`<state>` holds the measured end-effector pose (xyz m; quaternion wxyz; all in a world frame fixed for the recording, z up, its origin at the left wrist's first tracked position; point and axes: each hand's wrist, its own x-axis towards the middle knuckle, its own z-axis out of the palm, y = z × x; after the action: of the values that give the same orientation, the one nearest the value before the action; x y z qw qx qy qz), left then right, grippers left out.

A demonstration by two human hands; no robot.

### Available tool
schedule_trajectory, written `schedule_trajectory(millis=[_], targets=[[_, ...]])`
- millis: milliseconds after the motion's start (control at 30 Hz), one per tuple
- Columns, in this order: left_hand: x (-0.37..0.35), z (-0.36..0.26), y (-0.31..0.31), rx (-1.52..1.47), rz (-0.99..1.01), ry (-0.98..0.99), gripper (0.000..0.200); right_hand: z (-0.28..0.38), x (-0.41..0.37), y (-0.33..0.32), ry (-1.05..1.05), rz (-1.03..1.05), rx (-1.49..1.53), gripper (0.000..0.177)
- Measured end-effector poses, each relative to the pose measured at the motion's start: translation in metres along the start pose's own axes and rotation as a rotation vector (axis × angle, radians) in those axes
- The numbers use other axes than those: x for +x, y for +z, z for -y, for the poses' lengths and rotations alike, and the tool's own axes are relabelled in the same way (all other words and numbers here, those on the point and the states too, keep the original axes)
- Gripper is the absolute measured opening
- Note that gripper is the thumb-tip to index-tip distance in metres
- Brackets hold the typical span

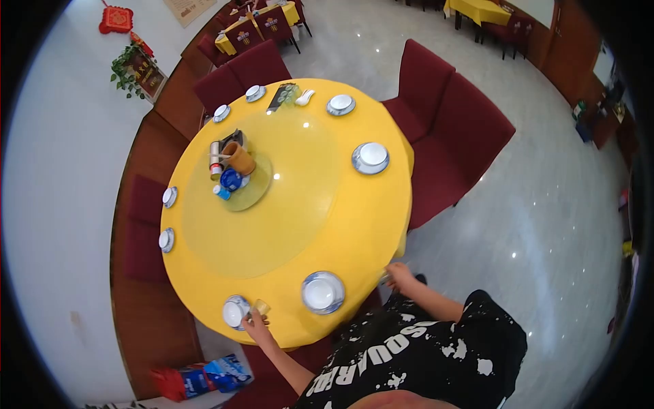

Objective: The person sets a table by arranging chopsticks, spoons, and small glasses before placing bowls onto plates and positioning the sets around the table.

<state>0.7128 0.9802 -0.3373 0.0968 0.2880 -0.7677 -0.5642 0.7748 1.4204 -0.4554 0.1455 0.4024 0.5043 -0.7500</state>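
Glass (262,307) pinched by left hand (255,326), bowl (234,313) beside, bare tablecloth (283,286) rightward; right hand (399,276) at edge, grip unclear.

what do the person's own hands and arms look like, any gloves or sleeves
Both hands, the left and the right, are bare, with no gloves, and the forearms are uncovered. The shirt is black with white splatter marks and large white lettering across it. Fingernail details are too small to tell.

Round table (371,232): bare yellow cloth lies between the two nearest bowls (322,293) and along the rim to the right. The condiment cluster (235,163) obstructs the far-left side of the glass turntable (293,218); red chairs (453,129) crowd the right edge.
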Motion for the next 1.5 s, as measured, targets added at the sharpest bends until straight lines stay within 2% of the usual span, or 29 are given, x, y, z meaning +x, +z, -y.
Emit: schedule_trajectory(millis=[133,200,233,267,367,400,500,533,633,767,833,967,1100,1133,1233,1333,1433,1467,1500], targets=[[-0.141,-0.006,0.143,-0.295,0.368,-0.132,0.028,0.031,0.016,-0.06,0.025,0.194,0.03,0.036],[-0.187,-0.001,0.212,-0.232,0.607,-0.21,0.025,0.039,0.012,-0.104,0.098,0.259,0.135,0.038],[-0.215,-0.022,0.246,-0.159,0.636,-0.216,0.023,0.057,0.017,-0.122,0.108,0.293,0.202,0.039],[-0.24,-0.057,0.271,-0.069,0.773,-0.184,0.027,0.078,0.018,-0.143,0.091,0.31,0.272,0.038],[-0.275,-0.105,0.331,0.014,0.962,0.102,0.033,0.096,-0.013,-0.202,0.12,0.34,0.45,0.037],[-0.275,-0.11,0.351,0.052,0.966,0.244,0.04,0.111,-0.026,-0.216,0.116,0.325,0.503,0.036],[-0.306,-0.168,0.401,0.336,1.046,0.444,0.042,0.129,-0.04,-0.267,0.051,0.324,0.612,0.035],[-0.319,-0.166,0.419,0.292,1.088,0.441,0.043,0.137,-0.042,-0.283,0.01,0.334,0.637,0.035],[-0.356,-0.167,0.482,0.205,1.212,0.452,0.045,0.166,-0.054,-0.328,-0.121,0.231,0.698,0.034],[-0.417,-0.157,0.577,0.195,1.419,0.402,0.047,0.185,-0.049,-0.412,-0.248,-0.028,0.742,0.037],[-0.452,-0.181,0.626,0.24,1.513,0.392,0.047,0.203,-0.051,-0.459,-0.269,-0.124,0.768,0.041],[-0.511,-0.203,0.722,0.225,1.533,0.529,0.049,0.267,-0.028,-0.544,-0.285,-0.199,0.786,0.046],[-0.555,-0.228,0.823,0.125,1.531,0.544,0.048,0.356,0.008,-0.631,-0.306,-0.223,0.695,0.05],[-0.568,-0.249,0.844,0.24,1.56,0.582,0.047,0.363,0.021,-0.66,-0.387,-0.202,0.701,0.053],[-0.61,-0.292,0.906,0.099,1.562,0.455,0.051,0.434,0.034,-0.72,-0.427,-0.146,0.641,0.055],[-0.625,-0.333,0.976,0.051,1.507,0.422,0.049,0.507,0.054,-0.767,-0.394,-0.136,0.564,0.053],[-0.629,-0.353,1.056,0.106,1.446,0.349,0.053,0.581,0.09,-0.802,-0.363,-0.105,0.524,0.056],[-0.628,-0.361,1.083,0.103,1.406,0.428,0.058,0.606,0.113,-0.813,-0.367,-0.047,0.49,0.057],[-0.622,-0.372,1.114,0.136,1.378,0.406,0.06,0.631,0.136,-0.826,-0.371,0.01,0.447,0.058]])
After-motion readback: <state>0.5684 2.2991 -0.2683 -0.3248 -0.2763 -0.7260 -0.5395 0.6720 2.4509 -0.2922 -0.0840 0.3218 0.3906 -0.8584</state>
